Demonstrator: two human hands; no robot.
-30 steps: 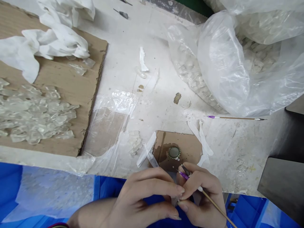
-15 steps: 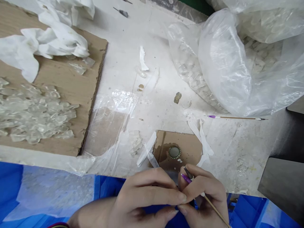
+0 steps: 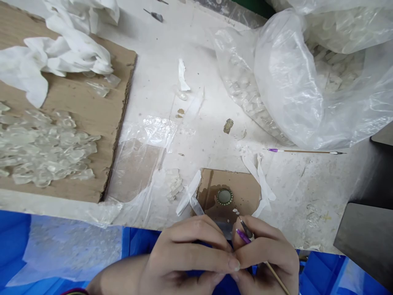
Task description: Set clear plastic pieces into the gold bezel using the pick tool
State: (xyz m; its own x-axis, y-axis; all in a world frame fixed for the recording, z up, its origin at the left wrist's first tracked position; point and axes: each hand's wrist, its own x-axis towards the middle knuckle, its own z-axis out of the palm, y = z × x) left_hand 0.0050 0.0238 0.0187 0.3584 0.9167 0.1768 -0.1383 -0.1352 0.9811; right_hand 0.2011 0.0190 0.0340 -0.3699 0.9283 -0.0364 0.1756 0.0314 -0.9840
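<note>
Both hands meet at the table's front edge with their fingertips touching. My left hand (image 3: 187, 252) is closed in a pinch; whatever it holds, if anything, is hidden. In my right hand (image 3: 270, 250) a thin brown stick (image 3: 276, 278) is tucked between the fingers. A purple tip (image 3: 243, 236) and a dark grey pointed tip (image 3: 246, 228) poke out above those fingers. Just beyond the hands, a bottle cap (image 3: 225, 197) with a crimped rim and pale inside lies on a small, partly wet cardboard piece (image 3: 236, 178). White bits lie beside the cap.
A large cardboard sheet (image 3: 119, 82) at left bears a pile of clear pieces (image 3: 49, 149) and crumpled white cloth (image 3: 70, 53). Plastic bags (image 3: 285, 82) of similar pieces stand at the right back. A purple-tipped stick (image 3: 307, 152) lies before them. Blue bins (image 3: 138, 243) sit below the table edge.
My right hand has shifted slightly right, and the dark pointed tip shows more. The view has moved a little; the cap stays on its cardboard.
</note>
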